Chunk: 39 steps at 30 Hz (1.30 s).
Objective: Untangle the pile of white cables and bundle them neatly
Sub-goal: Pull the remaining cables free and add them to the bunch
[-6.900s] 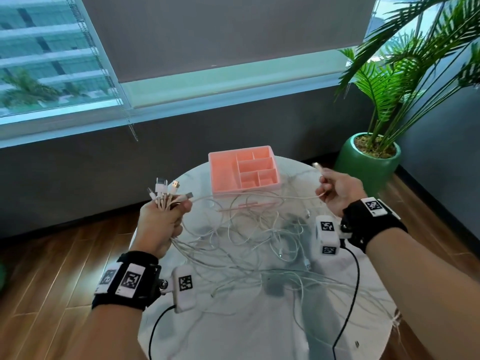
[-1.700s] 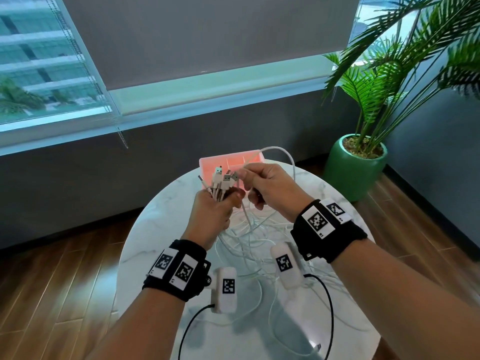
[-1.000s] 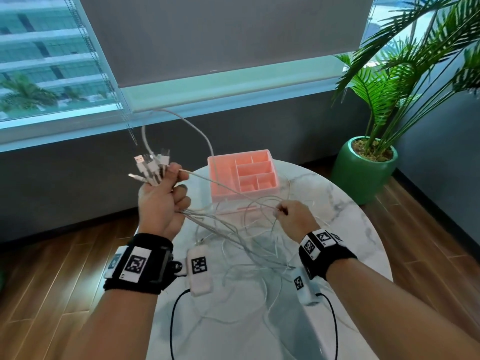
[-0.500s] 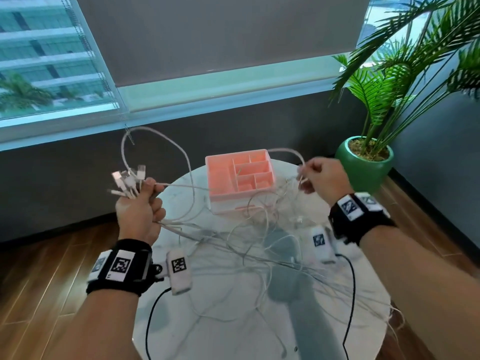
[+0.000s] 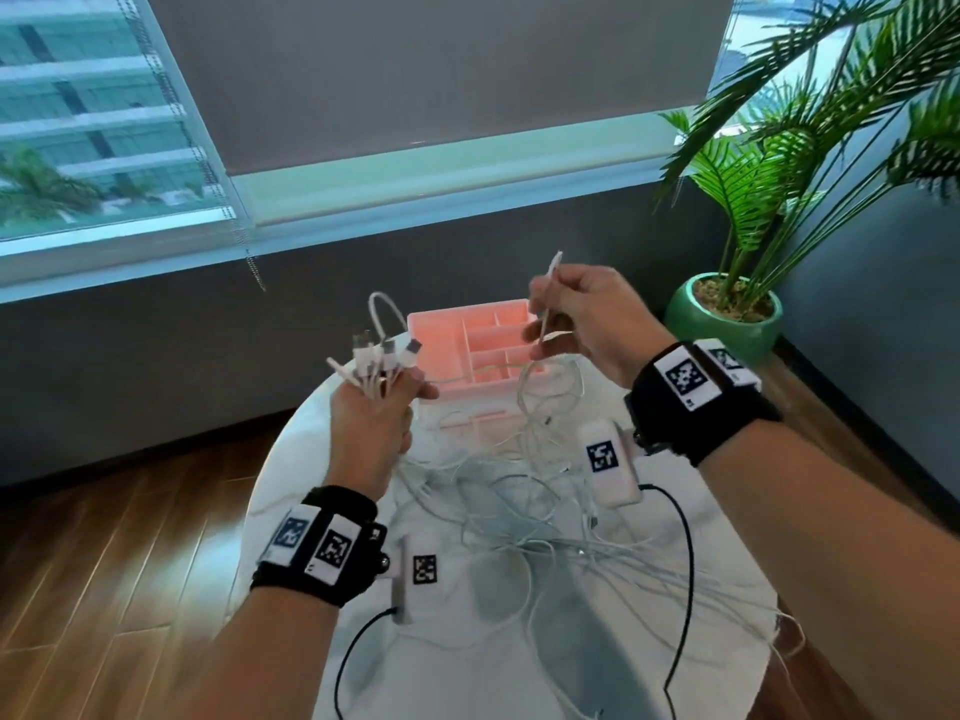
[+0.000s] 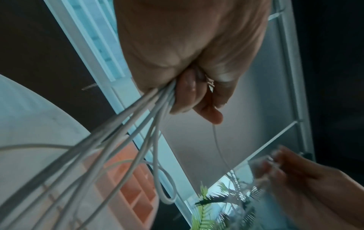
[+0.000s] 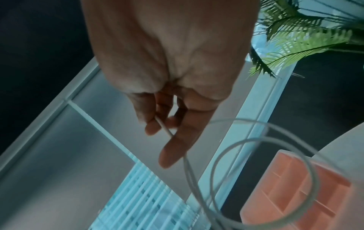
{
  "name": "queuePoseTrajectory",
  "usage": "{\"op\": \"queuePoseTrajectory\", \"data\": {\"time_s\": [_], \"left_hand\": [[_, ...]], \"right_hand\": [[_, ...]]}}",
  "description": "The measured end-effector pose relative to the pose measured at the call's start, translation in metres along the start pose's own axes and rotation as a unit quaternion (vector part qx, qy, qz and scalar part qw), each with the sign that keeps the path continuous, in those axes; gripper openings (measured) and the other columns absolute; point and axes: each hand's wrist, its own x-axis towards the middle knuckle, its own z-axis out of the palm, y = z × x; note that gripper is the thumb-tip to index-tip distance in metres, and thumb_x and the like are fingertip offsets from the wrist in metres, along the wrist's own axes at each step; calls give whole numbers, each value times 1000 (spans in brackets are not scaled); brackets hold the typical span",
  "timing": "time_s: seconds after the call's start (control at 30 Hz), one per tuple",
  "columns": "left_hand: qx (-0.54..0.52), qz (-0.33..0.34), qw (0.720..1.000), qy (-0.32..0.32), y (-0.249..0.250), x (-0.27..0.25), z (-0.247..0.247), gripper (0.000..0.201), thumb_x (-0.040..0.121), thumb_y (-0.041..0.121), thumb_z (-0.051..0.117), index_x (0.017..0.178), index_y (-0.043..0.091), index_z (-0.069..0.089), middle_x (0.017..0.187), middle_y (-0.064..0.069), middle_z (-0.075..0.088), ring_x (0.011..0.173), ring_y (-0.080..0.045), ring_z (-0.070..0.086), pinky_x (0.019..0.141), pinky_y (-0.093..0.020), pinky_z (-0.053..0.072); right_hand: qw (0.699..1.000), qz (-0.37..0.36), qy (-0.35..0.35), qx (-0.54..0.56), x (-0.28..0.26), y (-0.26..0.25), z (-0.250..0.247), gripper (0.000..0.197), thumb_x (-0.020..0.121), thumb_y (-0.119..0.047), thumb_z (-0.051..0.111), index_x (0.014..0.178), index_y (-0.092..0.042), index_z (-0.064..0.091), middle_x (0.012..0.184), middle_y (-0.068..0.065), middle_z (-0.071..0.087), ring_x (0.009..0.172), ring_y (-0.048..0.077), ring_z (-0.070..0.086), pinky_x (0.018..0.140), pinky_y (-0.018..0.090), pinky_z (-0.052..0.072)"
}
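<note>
My left hand [image 5: 376,413] grips a bunch of white cable ends [image 5: 379,358], plugs sticking up above the fist, over the table's left side. In the left wrist view the cables [image 6: 126,137] fan out of the left hand [image 6: 189,87] towards the table. My right hand [image 5: 582,319] is raised above the pink tray and pinches a single white cable [image 5: 548,298] near its end, the tip pointing up. In the right wrist view the right hand [image 7: 167,124] holds this thin cable [image 7: 163,126] between thumb and finger. A tangle of white cables [image 5: 519,506] lies on the round white table [image 5: 291,470].
A pink compartment tray [image 5: 478,350] stands at the table's far edge, between and behind my hands. A potted palm in a green pot [image 5: 727,314] stands on the floor at the right. Some cables trail over the table's right edge [image 5: 779,631]. Wood floor lies to the left.
My right hand has moved up and inward with one cable's end. My left hand has come right, towards the tray, still gripping the bunch of plugs.
</note>
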Motion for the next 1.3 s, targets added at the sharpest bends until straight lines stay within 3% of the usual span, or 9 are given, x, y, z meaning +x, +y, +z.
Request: {"op": "queuePoseTrajectory", "data": {"time_s": [0.17, 0.3, 0.4, 0.5, 0.63, 0.73, 0.9, 1.17, 1.3], "left_hand": [[37, 4, 998, -49, 11, -9, 33, 22, 95, 18, 71, 76, 7, 74, 48, 0, 40, 39, -13, 25, 41, -20, 22], [42, -5, 996, -73, 13, -15, 43, 10, 92, 14, 74, 90, 5, 72, 46, 13, 47, 38, -7, 31, 39, -19, 26], [38, -2, 995, -97, 11, -19, 45, 11, 88, 11, 78, 90, 10, 68, 49, 15, 54, 37, 0, 42, 39, -14, 32], [30, 4, 996, -89, 11, -23, 49, 12, 85, 5, 79, 90, 8, 69, 51, 15, 58, 39, 3, 48, 42, -9, 36], [26, -16, 998, -56, 11, -23, 51, 9, 84, 1, 78, 89, 4, 71, 54, 12, 59, 37, 2, 44, 39, -11, 35], [-26, -74, 997, 12, 6, -12, 39, 14, 86, 5, 76, 81, 11, 65, 64, -6, 50, 36, -6, 31, 35, -18, 25], [-130, -62, 984, 107, 13, 20, -5, 20, 93, 2, 69, 78, 14, 60, 68, 0, 64, 35, -4, 25, 36, -13, 19], [-184, -44, 971, 143, 23, 31, -52, 27, 98, 9, 65, 74, 18, 56, 70, 3, 63, 34, 0, 26, 33, -14, 18], [-174, -72, 975, 120, 14, 28, -44, 21, 98, 13, 66, 78, 17, 58, 72, 4, 63, 38, -1, 23, 33, -17, 17]], "right_hand": [[998, 3, -42, -56, -5, 23, 26, 27, 100, -16, 57, 81, 1, 68, 66, 14, 62, 60, 24, 61, 56, 32, 53], [1000, -6, -22, -19, -9, 33, 33, 30, 96, -18, 64, 96, 12, 69, 80, 29, 62, 64, 30, 57, 74, 45, 54], [1000, -7, -1, -12, -9, 40, 37, 27, 92, -23, 69, 96, 4, 75, 72, 16, 66, 67, 30, 53, 80, 52, 54], [1000, -14, 10, -13, -11, 45, 44, 23, 93, -24, 69, 91, -2, 77, 57, -2, 61, 59, 20, 51, 72, 44, 51], [999, -29, 8, -33, -15, 50, 47, 21, 95, -22, 66, 94, -4, 75, 63, 4, 55, 57, 14, 50, 60, 31, 48], [990, -52, -24, -127, -22, 61, 35, 13, 88, -20, 74, 97, -11, 73, 62, -3, 52, 53, 7, 43, 56, 23, 42], [921, -59, -56, -381, -42, 109, -19, 11, 80, -26, 80, 79, -21, 70, 61, -18, 54, 57, 4, 45, 59, 15, 36], [798, 136, 91, -579, -65, 190, -143, 19, 83, -26, 75, 70, -16, 64, 78, 1, 59, 74, 22, 57, 69, 30, 42], [790, 174, 84, -582, -59, 197, -141, 17, 91, -34, 62, 86, -20, 68, 101, 9, 55, 103, 36, 55, 91, 41, 45]]}}
